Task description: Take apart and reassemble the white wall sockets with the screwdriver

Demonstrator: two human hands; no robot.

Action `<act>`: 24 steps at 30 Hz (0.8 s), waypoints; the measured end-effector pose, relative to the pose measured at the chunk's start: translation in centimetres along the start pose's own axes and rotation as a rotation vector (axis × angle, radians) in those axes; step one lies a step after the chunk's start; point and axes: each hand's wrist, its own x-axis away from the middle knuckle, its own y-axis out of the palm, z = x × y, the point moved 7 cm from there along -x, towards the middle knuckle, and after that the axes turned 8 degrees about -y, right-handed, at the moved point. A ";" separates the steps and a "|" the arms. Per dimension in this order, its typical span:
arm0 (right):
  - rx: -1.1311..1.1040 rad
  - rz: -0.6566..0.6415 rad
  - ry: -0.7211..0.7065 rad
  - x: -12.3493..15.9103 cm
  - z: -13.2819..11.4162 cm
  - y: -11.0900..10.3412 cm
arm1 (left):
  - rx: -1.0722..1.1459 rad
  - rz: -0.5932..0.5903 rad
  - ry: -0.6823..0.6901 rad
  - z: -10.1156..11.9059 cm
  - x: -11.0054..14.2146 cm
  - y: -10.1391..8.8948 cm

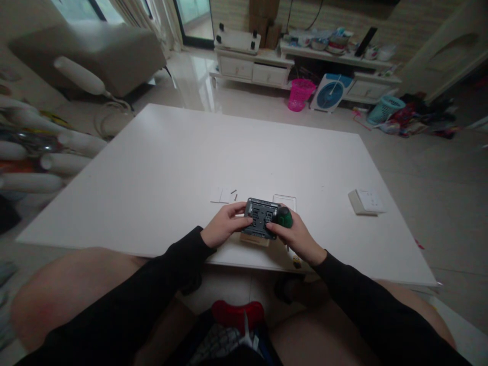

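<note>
A dark grey switch module (261, 217), its back with slots facing up, rests near the front edge of the white table (190, 152). My left hand (224, 226) grips its left side, fingers curled over the edge. My right hand (295, 235) is closed around a green-handled screwdriver (284, 216), held against the module's right side. A small tan block (254, 239) lies under the module.
A white face plate (285, 201) lies just behind the module, small white pieces and dark screws (225, 194) to the left, a white wall socket (366, 201) to the right. A pink bin (300, 94), a fan and low cabinets stand beyond.
</note>
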 end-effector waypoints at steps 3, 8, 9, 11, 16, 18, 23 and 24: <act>0.027 -0.007 -0.019 0.0 0.3 -0.1 | -0.013 0.011 0.005 0.0 0.0 -0.1; 0.082 -0.022 -0.045 0.1 0.0 -0.1 | -0.021 -0.001 -0.008 0.0 0.0 0.0; 0.088 -0.019 -0.047 0.1 0.0 -0.1 | -0.018 -0.001 -0.012 0.0 0.0 0.1; 0.085 -0.022 -0.040 0.1 -0.1 -0.1 | -0.003 0.003 -0.023 -0.1 0.0 0.1; 0.054 -0.084 -0.018 0.2 -0.1 0.6 | -0.023 0.023 -0.044 -0.3 0.2 0.1; 0.056 -0.083 -0.007 0.3 0.1 0.6 | -0.043 0.024 -0.052 -0.4 0.3 0.2; 0.077 -0.027 0.043 0.3 0.7 0.4 | -0.067 0.016 -0.067 -0.2 0.3 0.4; 0.077 -0.026 0.044 0.2 0.7 0.4 | -0.073 0.019 -0.063 -0.1 0.3 0.4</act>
